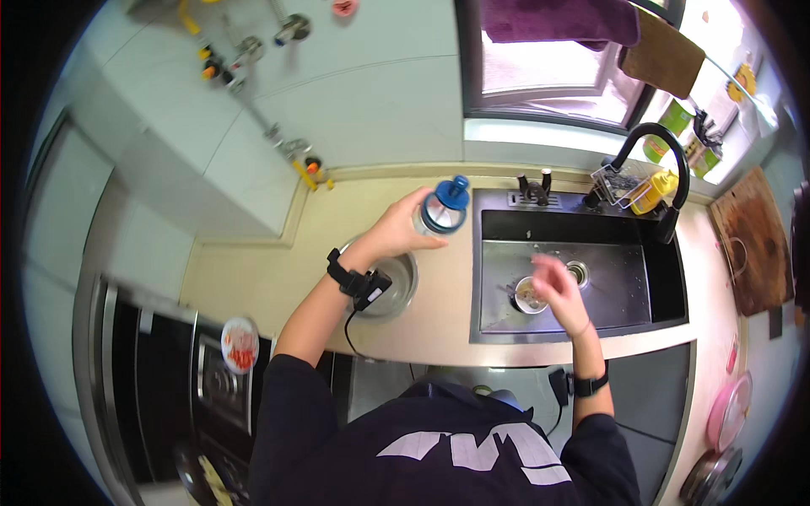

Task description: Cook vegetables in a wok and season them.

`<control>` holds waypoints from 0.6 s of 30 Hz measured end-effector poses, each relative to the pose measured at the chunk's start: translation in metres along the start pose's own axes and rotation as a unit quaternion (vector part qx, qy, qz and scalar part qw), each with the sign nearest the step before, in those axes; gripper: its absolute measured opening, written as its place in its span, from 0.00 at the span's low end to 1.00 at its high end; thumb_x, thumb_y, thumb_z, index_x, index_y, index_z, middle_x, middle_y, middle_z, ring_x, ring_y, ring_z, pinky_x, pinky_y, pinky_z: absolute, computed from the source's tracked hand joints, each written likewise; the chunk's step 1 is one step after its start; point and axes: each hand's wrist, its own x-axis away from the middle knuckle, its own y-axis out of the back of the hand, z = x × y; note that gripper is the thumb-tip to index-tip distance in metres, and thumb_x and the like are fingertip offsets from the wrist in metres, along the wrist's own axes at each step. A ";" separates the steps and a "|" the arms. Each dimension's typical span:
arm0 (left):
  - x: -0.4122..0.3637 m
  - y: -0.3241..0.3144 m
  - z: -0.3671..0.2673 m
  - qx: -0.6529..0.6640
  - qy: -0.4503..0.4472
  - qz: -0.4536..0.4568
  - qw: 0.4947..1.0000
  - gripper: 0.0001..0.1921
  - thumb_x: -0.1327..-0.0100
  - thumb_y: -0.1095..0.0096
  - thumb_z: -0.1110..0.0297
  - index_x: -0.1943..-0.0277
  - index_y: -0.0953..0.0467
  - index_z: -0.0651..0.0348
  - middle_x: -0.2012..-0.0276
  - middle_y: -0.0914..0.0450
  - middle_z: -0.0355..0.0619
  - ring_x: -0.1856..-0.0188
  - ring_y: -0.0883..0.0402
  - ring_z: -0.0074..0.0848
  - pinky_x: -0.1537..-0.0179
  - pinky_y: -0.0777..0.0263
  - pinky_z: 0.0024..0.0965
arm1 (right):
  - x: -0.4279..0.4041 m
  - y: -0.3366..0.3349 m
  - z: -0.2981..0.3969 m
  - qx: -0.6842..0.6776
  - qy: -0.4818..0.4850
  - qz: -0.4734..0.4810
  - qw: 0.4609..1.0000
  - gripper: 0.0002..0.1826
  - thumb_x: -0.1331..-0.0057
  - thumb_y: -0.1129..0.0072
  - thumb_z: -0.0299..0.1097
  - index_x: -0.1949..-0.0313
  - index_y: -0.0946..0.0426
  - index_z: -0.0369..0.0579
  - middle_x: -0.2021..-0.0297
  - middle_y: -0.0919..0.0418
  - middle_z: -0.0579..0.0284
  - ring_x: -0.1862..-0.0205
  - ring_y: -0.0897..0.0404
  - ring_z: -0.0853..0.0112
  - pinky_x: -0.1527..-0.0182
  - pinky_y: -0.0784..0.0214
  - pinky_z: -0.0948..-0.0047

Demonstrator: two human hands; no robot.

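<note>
My left hand (405,221) grips a clear bottle with a blue lid (444,209) above the counter, left of the sink (614,284). A round metal basin (400,292) stands on the counter below my left forearm, partly hidden by it. Over the sink hangs my right hand (560,294), blurred, its fingers loosely apart and nothing visible in them. A small round cup (526,302) with pale, speckled contents sits in the sink; my right fingertips overlap its edge from this angle. The drain (577,272) shows just beyond that hand.
A black faucet (680,164) arches over the sink's right rear, beside a yellow bottle (655,191) and a wire rack (617,185). A wooden cutting board (753,243) leans at right. At lower left is a plate with red pieces (240,354).
</note>
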 end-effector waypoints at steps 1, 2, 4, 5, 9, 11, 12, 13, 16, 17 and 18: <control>0.025 -0.008 -0.015 -0.031 -0.001 -0.012 0.999 0.37 0.60 0.25 0.65 0.45 0.35 0.60 0.51 0.28 0.49 0.46 0.30 0.34 0.44 0.39 0.33 | -0.011 -0.012 0.024 -0.014 0.052 0.047 0.997 0.24 0.41 0.43 0.26 0.45 0.36 0.41 0.71 0.31 0.70 0.69 0.34 0.84 0.67 0.39 0.85; 0.046 -0.018 -0.040 -0.058 0.017 -0.012 0.998 0.36 0.61 0.26 0.64 0.47 0.34 0.60 0.52 0.30 0.49 0.46 0.32 0.37 0.44 0.40 0.35 | -0.016 -0.023 0.048 -0.019 0.084 0.088 0.992 0.26 0.42 0.42 0.26 0.44 0.37 0.42 0.72 0.32 0.71 0.70 0.35 0.84 0.67 0.40 0.85; 0.090 -0.040 -0.075 -0.083 0.045 -0.034 0.995 0.37 0.61 0.26 0.66 0.45 0.35 0.61 0.50 0.31 0.47 0.45 0.33 0.35 0.42 0.42 0.33 | -0.015 -0.043 0.081 -0.017 0.125 0.177 0.976 0.28 0.43 0.40 0.27 0.43 0.38 0.43 0.73 0.33 0.72 0.72 0.36 0.85 0.69 0.41 0.86; 0.112 -0.051 -0.089 -0.103 0.058 -0.038 0.992 0.38 0.60 0.26 0.68 0.44 0.36 0.62 0.49 0.31 0.46 0.44 0.33 0.32 0.41 0.44 0.32 | -0.012 -0.052 0.090 -0.010 0.136 0.221 0.966 0.29 0.44 0.39 0.28 0.43 0.37 0.43 0.74 0.34 0.72 0.72 0.37 0.85 0.70 0.42 0.86; 0.200 -0.084 -0.123 -0.014 0.122 -0.079 0.989 0.37 0.60 0.26 0.68 0.44 0.35 0.61 0.47 0.33 0.45 0.42 0.36 0.31 0.41 0.44 0.32 | 0.029 -0.094 0.098 0.096 0.138 0.353 0.920 0.13 0.44 0.37 0.31 0.59 0.23 0.42 0.75 0.30 0.72 0.75 0.36 0.85 0.71 0.42 0.85; 0.239 -0.097 -0.134 -0.029 0.145 -0.118 0.982 0.37 0.61 0.26 0.69 0.44 0.35 0.61 0.48 0.33 0.46 0.42 0.37 0.33 0.41 0.43 0.33 | 0.053 -0.111 0.093 0.099 0.169 0.373 0.907 0.12 0.45 0.36 0.32 0.61 0.22 0.42 0.76 0.27 0.70 0.76 0.35 0.85 0.74 0.42 0.85; 0.258 -0.101 -0.142 -0.076 0.142 -0.142 0.977 0.37 0.61 0.26 0.69 0.45 0.35 0.61 0.49 0.32 0.46 0.43 0.36 0.34 0.42 0.43 0.33 | 0.065 -0.120 0.096 0.124 0.206 0.389 0.890 0.13 0.46 0.36 0.33 0.61 0.23 0.43 0.75 0.26 0.66 0.76 0.34 0.82 0.74 0.41 0.82; 0.279 -0.105 -0.151 -0.123 0.144 -0.164 0.968 0.37 0.62 0.26 0.69 0.45 0.34 0.61 0.50 0.32 0.47 0.44 0.35 0.34 0.42 0.42 0.33 | 0.080 -0.130 0.100 0.146 0.241 0.406 0.869 0.14 0.47 0.35 0.33 0.61 0.23 0.44 0.75 0.25 0.63 0.76 0.32 0.79 0.73 0.39 0.79; 0.337 -0.117 -0.181 -0.192 0.203 -0.219 0.935 0.33 0.62 0.28 0.65 0.49 0.33 0.60 0.56 0.30 0.47 0.50 0.32 0.36 0.48 0.38 0.33 | 0.114 -0.162 0.093 0.118 0.283 0.463 0.832 0.12 0.48 0.39 0.28 0.62 0.24 0.43 0.73 0.25 0.62 0.76 0.32 0.77 0.74 0.40 0.79; 0.355 -0.121 -0.189 -0.229 0.227 -0.225 0.920 0.32 0.62 0.29 0.63 0.51 0.32 0.60 0.58 0.29 0.47 0.52 0.31 0.37 0.49 0.36 0.33 | 0.122 -0.172 0.091 0.106 0.277 0.482 0.824 0.12 0.48 0.40 0.27 0.62 0.24 0.42 0.74 0.25 0.63 0.76 0.32 0.78 0.74 0.40 0.80; 0.374 -0.126 -0.196 -0.231 0.239 -0.242 0.911 0.32 0.62 0.29 0.63 0.51 0.32 0.60 0.58 0.29 0.47 0.52 0.31 0.37 0.49 0.36 0.33 | 0.129 -0.183 0.086 0.106 0.282 0.486 0.820 0.11 0.48 0.41 0.26 0.63 0.24 0.41 0.74 0.26 0.64 0.77 0.33 0.79 0.75 0.41 0.81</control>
